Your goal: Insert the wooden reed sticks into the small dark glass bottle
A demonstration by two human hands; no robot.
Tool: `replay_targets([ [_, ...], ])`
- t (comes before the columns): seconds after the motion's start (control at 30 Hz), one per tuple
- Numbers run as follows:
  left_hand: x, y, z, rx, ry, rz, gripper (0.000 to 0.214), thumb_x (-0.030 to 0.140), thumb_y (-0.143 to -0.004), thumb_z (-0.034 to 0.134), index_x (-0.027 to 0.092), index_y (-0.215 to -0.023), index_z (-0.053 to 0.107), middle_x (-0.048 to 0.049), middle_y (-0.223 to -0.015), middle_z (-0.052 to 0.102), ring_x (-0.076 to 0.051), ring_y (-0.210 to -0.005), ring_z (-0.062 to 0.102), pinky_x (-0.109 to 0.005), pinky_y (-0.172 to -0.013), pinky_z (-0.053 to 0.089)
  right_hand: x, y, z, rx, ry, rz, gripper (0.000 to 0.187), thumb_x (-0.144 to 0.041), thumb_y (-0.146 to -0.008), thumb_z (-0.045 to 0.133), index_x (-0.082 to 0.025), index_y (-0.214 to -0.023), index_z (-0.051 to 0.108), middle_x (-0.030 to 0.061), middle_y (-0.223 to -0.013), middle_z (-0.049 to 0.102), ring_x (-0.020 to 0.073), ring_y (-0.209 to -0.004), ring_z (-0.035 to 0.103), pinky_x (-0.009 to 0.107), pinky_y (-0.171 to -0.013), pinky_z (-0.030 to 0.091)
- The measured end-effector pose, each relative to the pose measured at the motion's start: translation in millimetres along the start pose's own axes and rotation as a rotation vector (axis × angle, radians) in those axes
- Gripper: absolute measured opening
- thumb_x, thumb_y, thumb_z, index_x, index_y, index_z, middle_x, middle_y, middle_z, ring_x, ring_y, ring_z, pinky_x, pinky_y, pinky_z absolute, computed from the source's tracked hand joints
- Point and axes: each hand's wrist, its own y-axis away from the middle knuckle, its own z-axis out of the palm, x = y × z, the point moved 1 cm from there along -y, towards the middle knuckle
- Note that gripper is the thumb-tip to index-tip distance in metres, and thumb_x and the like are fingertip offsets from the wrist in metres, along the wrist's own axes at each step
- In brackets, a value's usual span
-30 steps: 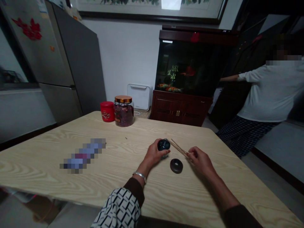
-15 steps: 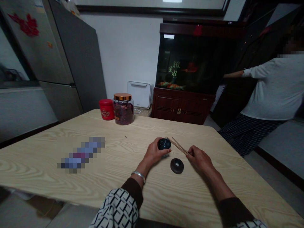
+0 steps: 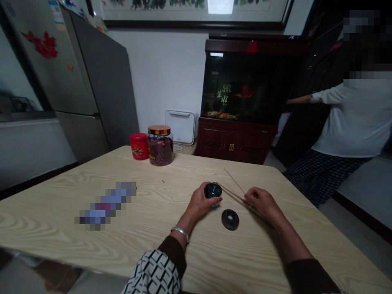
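Observation:
My left hand [image 3: 200, 201] is wrapped round a small dark teal glass bottle [image 3: 213, 190] near the middle of the table, with the thumb across its near side. My right hand [image 3: 261, 203] is closed on a thin wooden stick [image 3: 234, 180] that points up and away to the left. Other thin sticks [image 3: 232, 193] run from beside the bottle to under my right hand. Whether their far ends are inside the bottle's mouth or only touch it, I cannot tell. Between my hands, nearer me, a dark round lid [image 3: 230, 219] with a pale centre lies on the table.
At the back of the wooden table [image 3: 147, 245] stand a red canister [image 3: 139, 147] and a copper-lidded jar [image 3: 161, 148]. A blurred-out bluish item [image 3: 105, 206] lies on the left. Beyond are a fridge [image 3: 76, 94] and a fish tank [image 3: 245, 90]. A person [image 3: 358, 118] stands at right.
One stick in my right hand has swung apart from the others, its tip higher. The view has tilted slightly up. My left hand keeps its hold on the bottle.

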Motion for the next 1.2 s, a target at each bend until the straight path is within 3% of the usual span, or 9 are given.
replay_targets([
  [0.17,-2,-1,0.6,0.005,-0.003,0.003,0.066,0.037,-0.062,0.086,0.017,-0.119,0.06,-0.0108,-0.104,0.069,-0.027,-0.096,0.066,-0.041,-0.087,0.052,-47,-13,-11,0.171,-0.693,0.012,0.032,-0.046,-0.069,0.073,-0.017,-0.08,0.065,0.0007,-0.064,0.061,0.0131,-0.059,0.054,0.023,-0.049,0.038],
  [0.3,-3,0,0.0,0.0,-0.005,0.009,0.066,0.038,-0.063,0.086,0.017,-0.12,0.059,-0.0104,-0.104,0.069,-0.027,-0.096,0.066,-0.041,-0.088,0.052,-86,-24,-1,0.221,-0.956,-0.065,0.034,-0.042,-0.067,0.079,-0.016,-0.083,0.064,0.0003,-0.068,0.062,0.0116,-0.061,0.056,0.02,-0.048,0.04],
  [0.47,0,-1,0.5,0.009,-0.004,0.0,0.065,0.038,-0.062,0.086,0.017,-0.118,0.06,-0.0092,-0.102,0.069,-0.026,-0.094,0.066,-0.039,-0.086,0.052,-108,-33,16,0.253,-0.968,-0.19,0.028,-0.039,-0.073,0.076,-0.017,-0.085,0.063,0.0004,-0.07,0.064,0.0113,-0.062,0.058,0.021,-0.05,0.043],
  [0.67,4,1,1.1,0.008,0.001,-0.03,0.065,0.035,-0.061,0.086,0.017,-0.119,0.06,-0.0087,-0.103,0.07,-0.024,-0.094,0.066,-0.035,-0.084,0.052,-112,-38,32,0.274,-0.891,-0.263,0.022,-0.037,-0.079,0.071,-0.018,-0.087,0.062,0.0002,-0.073,0.064,0.0121,-0.064,0.06,0.022,-0.051,0.043],
  [1.03,6,1,0.0,0.007,-0.023,-0.011,0.062,0.034,-0.063,0.085,0.017,-0.118,0.06,-0.0079,-0.103,0.07,-0.024,-0.094,0.065,-0.035,-0.085,0.051,-105,-30,58,0.095,-0.776,-0.234,0.028,-0.045,-0.079,0.07,-0.019,-0.085,0.06,0.0001,-0.071,0.063,0.0142,-0.063,0.061,0.024,-0.053,0.044],
  [1.2,4,1,0.0,0.007,-0.016,0.002,0.063,0.033,-0.063,0.085,0.017,-0.118,0.06,-0.0076,-0.105,0.07,-0.024,-0.096,0.065,-0.035,-0.088,0.051,-101,-25,57,0.01,-0.697,-0.214,0.032,-0.05,-0.078,0.07,-0.019,-0.086,0.063,0.0017,-0.077,0.064,0.0157,-0.066,0.062,0.025,-0.056,0.044],
])
